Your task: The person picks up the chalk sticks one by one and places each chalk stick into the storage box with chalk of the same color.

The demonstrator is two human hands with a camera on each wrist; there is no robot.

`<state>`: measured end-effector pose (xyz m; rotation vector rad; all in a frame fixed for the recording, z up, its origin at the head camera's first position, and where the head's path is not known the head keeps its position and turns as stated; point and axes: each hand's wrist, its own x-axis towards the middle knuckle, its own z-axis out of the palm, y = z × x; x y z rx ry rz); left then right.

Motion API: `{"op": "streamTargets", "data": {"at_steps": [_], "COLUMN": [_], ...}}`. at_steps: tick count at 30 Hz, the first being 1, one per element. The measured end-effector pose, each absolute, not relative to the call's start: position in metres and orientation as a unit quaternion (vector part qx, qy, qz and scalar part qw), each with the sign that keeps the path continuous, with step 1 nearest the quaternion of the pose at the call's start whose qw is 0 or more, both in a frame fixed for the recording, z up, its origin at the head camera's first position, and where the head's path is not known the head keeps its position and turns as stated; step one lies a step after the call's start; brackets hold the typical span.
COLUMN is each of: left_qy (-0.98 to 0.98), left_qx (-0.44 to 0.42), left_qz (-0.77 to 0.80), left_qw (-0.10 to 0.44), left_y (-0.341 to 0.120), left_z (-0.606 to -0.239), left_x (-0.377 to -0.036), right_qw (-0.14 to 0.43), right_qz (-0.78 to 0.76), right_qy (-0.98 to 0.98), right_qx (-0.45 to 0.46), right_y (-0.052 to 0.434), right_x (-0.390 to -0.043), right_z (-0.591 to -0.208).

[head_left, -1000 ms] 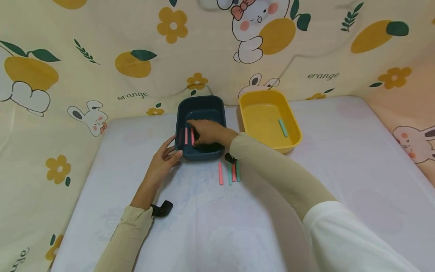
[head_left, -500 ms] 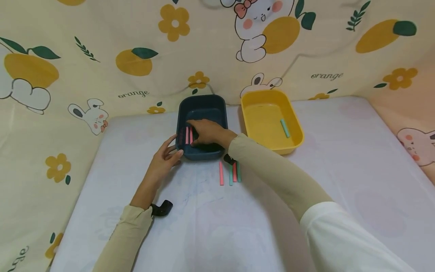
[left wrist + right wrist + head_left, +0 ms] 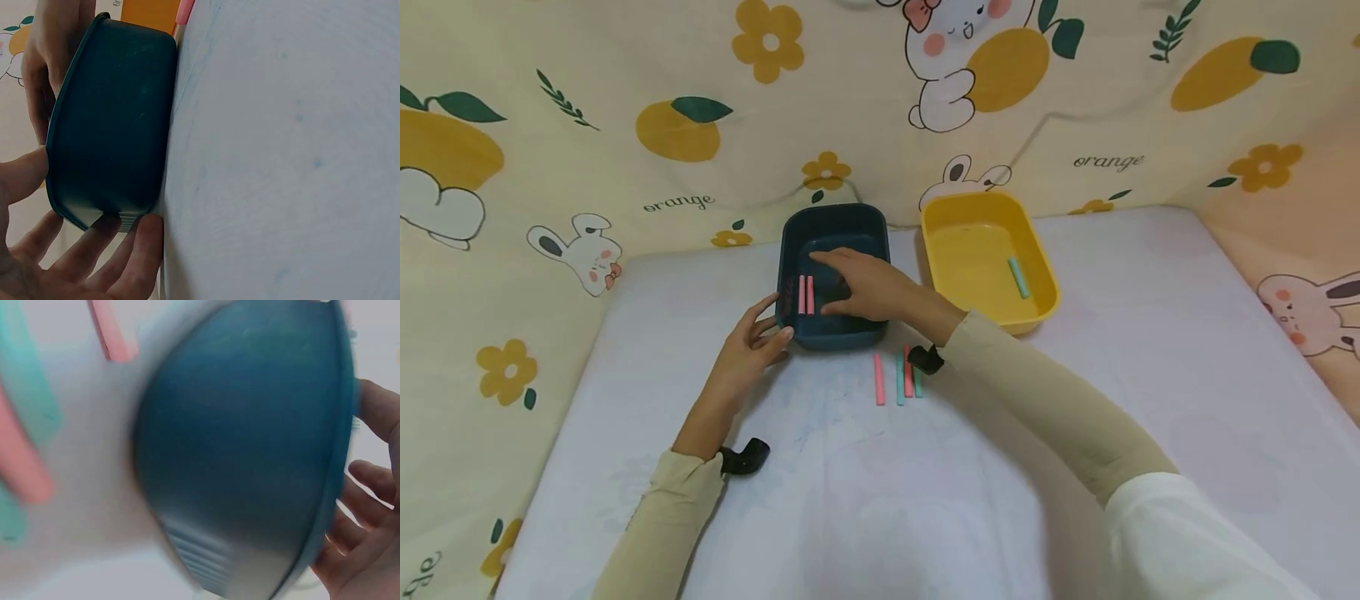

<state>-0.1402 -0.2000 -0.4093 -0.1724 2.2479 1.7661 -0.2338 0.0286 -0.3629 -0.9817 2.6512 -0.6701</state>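
A dark blue tub [image 3: 832, 229] stands at the back of the white table [image 3: 880, 500], and two pink sticks [image 3: 805, 294] lie side by side on its floor. My right hand [image 3: 861, 283] hovers inside the tub just right of those sticks, fingers relaxed and holding nothing. My left hand [image 3: 751, 337] grips the tub's near left corner, thumb on the front rim. The left wrist view shows that corner of the tub [image 3: 112, 144] between my thumb and fingers [image 3: 134, 247]. In the blurred right wrist view the tub [image 3: 250, 456] fills the frame.
A yellow tub [image 3: 1037, 258] to the right holds one teal stick [image 3: 1018, 277]. In front of the blue tub lie a pink stick [image 3: 878, 379], a teal stick [image 3: 898, 379], another pink stick [image 3: 907, 371] and another teal stick [image 3: 917, 385]. A patterned cloth wall [image 3: 625, 125] closes the back.
My right hand has drawn back to the right, away from the two pink sticks, which now lie uncovered in the blue tub. My left hand stays on the corner.
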Motion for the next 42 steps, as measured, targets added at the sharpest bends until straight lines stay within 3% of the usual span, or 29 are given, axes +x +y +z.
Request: {"op": "streamTargets", "data": {"at_steps": [20,27,33,42], "left_qy": [0.795,0.792,0.794,0.787], "left_qx": [-0.069,-0.082,-0.075,-0.057], "left_qz": [0.586,0.588,0.592,0.603], "left_qw": [0.145,0.14,0.117,0.119], "left_y": [-0.199,-0.196,-0.198,-0.198], "left_z": [-0.408,-0.407,-0.404,-0.41], "left_x": [-0.14,-0.138,-0.135,-0.137], "right_qw": [0.071,0.103,0.162,0.155], "right_qz": [-0.328,-0.285,-0.252,-0.203], "right_qy": [0.89,0.908,0.907,0.918], "right_qx": [-0.308,-0.289,-0.295,-0.301], "right_y": [0.125,0.136,0.128,0.126], "right_x": [-0.153,-0.152,-0.149,-0.141], "right_z": [-0.373,-0.365,-0.362,-0.379]}}
